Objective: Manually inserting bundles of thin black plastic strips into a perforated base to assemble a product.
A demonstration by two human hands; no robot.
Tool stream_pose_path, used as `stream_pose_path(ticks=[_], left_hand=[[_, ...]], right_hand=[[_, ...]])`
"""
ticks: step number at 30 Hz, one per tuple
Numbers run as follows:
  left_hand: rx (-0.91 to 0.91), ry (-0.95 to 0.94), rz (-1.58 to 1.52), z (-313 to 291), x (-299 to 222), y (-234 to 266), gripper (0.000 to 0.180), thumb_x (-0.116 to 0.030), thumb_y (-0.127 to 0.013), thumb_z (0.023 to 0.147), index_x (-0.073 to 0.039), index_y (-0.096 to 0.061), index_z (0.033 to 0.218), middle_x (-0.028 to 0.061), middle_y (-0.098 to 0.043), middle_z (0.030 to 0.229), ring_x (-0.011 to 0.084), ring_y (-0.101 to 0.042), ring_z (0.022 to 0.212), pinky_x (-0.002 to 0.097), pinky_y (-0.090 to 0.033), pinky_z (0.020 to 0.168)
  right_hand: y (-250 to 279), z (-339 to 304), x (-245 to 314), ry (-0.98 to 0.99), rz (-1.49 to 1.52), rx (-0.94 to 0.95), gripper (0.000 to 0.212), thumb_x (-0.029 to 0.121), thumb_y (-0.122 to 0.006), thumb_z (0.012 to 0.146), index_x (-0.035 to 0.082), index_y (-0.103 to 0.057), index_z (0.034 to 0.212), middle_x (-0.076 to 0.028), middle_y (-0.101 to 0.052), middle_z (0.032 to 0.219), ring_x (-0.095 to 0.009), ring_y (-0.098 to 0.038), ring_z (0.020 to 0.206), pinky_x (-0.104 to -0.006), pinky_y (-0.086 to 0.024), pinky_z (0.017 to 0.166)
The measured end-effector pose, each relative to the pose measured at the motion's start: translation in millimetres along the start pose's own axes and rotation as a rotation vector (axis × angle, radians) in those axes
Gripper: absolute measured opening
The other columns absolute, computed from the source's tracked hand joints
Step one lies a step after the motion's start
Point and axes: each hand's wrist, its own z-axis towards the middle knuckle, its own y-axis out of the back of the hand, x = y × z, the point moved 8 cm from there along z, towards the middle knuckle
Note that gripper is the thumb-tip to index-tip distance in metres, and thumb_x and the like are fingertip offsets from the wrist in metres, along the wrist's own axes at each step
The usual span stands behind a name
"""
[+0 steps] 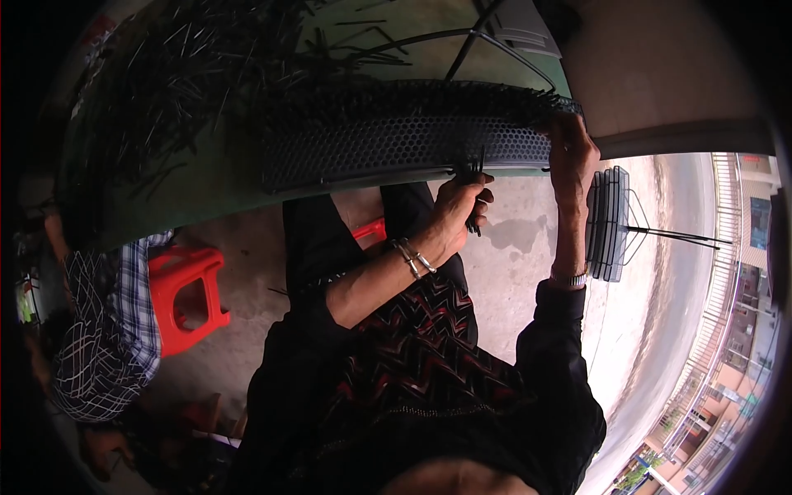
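Observation:
A long black panel with honeycomb holes (388, 144) lies along the near edge of the green table. Thin black strips (412, 101) stand densely in its far rows of holes, while the near rows look bare. My left hand (459, 208) is closed around a small bunch of black strips (473, 221), held just off the panel's near edge. At the panel's right end, my right hand (571, 161) has its fingers pinched together against the perforated surface. Whatever lies between those fingertips is hidden.
Loose black strips (206, 74) are heaped across the table's left side. Behind the panel stands a bent dark metal frame (503, 43). A red plastic stool (216, 285) and a person in a plaid garment (136, 297) are at left. On the right floor sits a wire rack (609, 223).

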Motion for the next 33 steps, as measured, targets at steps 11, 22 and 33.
stream_pose_path(ticks=[11,22,33], left_hand=[[0.049,-0.029,0.065,-7.2,-7.1,-5.3,0.026,-0.026,-0.059,0.093,-0.004,-0.066,0.104,0.0035,-0.057,0.07,0.0102,-0.05,0.055,0.0247,-0.04,0.047],[0.062,0.006,0.088,-7.7,-7.0,-2.7,0.028,-0.031,-0.062,0.091,-0.006,-0.068,0.103,0.0058,-0.062,0.071,0.0084,-0.045,0.051,0.0214,-0.033,0.043],[0.182,-0.028,0.291,-16.3,-14.3,-13.0,0.035,-0.039,-0.057,0.094,-0.008,-0.063,0.109,0.0086,-0.07,0.088,0.0107,-0.062,0.065,0.0203,-0.034,0.045]], right_hand=[[-9.1,6.8,-5.8,0.022,-0.027,0.088,0.008,0.004,-0.058,0.09,0.004,-0.063,0.096,-0.007,-0.067,0.083,-0.011,-0.066,0.078,-0.0252,-0.049,0.071],[-22.2,-14.6,16.9,0.19,-0.33,0.0,0.023,0.018,-0.064,0.088,0.011,-0.068,0.109,-0.006,-0.062,0.094,-0.02,-0.061,0.08,-0.03,-0.048,0.066],[-63.2,-46.9,5.0,-0.258,0.366,0.664,0.018,0.012,-0.059,0.088,0.001,-0.069,0.098,-0.003,-0.065,0.082,-0.007,-0.055,0.064,-0.0225,-0.042,0.054]])
